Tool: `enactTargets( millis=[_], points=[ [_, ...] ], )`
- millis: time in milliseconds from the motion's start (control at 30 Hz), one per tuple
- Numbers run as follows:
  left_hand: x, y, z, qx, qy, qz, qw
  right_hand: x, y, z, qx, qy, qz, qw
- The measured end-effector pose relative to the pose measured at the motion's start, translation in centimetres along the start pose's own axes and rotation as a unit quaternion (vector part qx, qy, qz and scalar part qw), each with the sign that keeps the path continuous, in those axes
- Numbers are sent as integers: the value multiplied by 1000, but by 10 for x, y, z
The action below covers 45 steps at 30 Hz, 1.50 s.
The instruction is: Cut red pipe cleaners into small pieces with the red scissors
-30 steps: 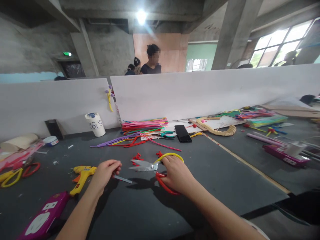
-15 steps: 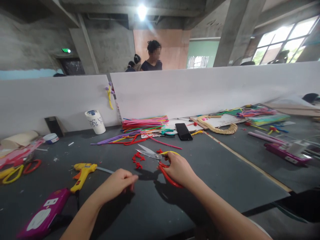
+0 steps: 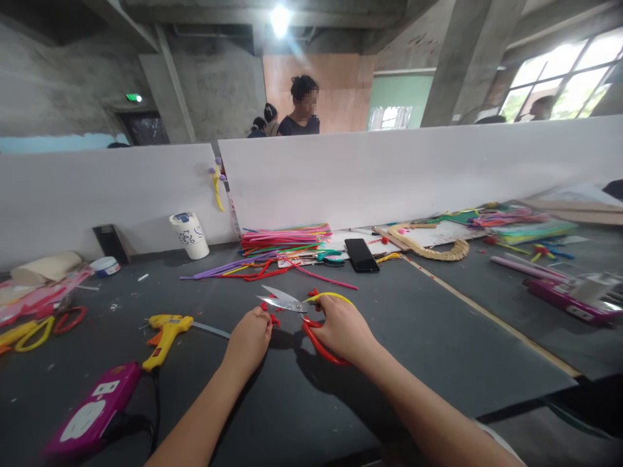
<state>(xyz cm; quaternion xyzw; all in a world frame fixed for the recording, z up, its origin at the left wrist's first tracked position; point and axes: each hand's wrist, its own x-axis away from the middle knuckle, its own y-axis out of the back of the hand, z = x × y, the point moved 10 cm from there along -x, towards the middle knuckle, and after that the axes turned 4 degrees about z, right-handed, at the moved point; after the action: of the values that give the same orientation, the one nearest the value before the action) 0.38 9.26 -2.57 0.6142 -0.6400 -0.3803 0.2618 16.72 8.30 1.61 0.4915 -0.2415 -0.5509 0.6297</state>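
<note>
My right hand (image 3: 343,327) grips a pair of scissors (image 3: 287,302) with one yellow and one red handle, the blades parted and pointing left. Just below the blade tips is my left hand (image 3: 249,336), its fingers curled together at the small red fuzzy pieces (image 3: 275,320). Whether a piece is between its fingertips is hidden. Another red bit (image 3: 313,292) lies by the scissors' yellow handle. Behind the scissors are a bundle of pink and red pipe cleaners (image 3: 285,240) and loose purple ones (image 3: 226,266).
A yellow glue gun (image 3: 168,334) lies left of my left hand, near a purple power box (image 3: 95,412). A black phone (image 3: 361,255), a white paper-wrapped cylinder (image 3: 189,235) and a curved tan piece (image 3: 438,251) are farther back. A white partition (image 3: 389,175) borders the table; people are beyond it.
My left hand has moved forward to the red pieces, its fingertips now close to the blades. My right hand still holds the parted scissors, with only a slight shift.
</note>
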Motion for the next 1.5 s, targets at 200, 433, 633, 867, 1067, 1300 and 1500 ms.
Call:
enactTargets(
  millis=[200,433,633,867,1067,1300,1500],
  points=[
    [6,10,0,113,37,14,993,-1,-19,-21,-252,-104,60,960],
    [34,8,-23,351,96,79,928,9,-44,10,-460,-76,159,870],
    [42,-6,-33,438,123,92,886,15,-36,27,-539,-66,130,830],
    [41,-5,-33,378,98,80,917,15,-36,27,-478,-88,130,864],
    [40,6,-41,307,58,59,948,15,-35,27,-463,-69,131,874],
    [41,17,-44,236,44,10,971,15,-30,29,-419,-41,119,899],
    [41,14,-41,280,44,12,959,13,-21,27,-362,-18,75,929]
  ],
)
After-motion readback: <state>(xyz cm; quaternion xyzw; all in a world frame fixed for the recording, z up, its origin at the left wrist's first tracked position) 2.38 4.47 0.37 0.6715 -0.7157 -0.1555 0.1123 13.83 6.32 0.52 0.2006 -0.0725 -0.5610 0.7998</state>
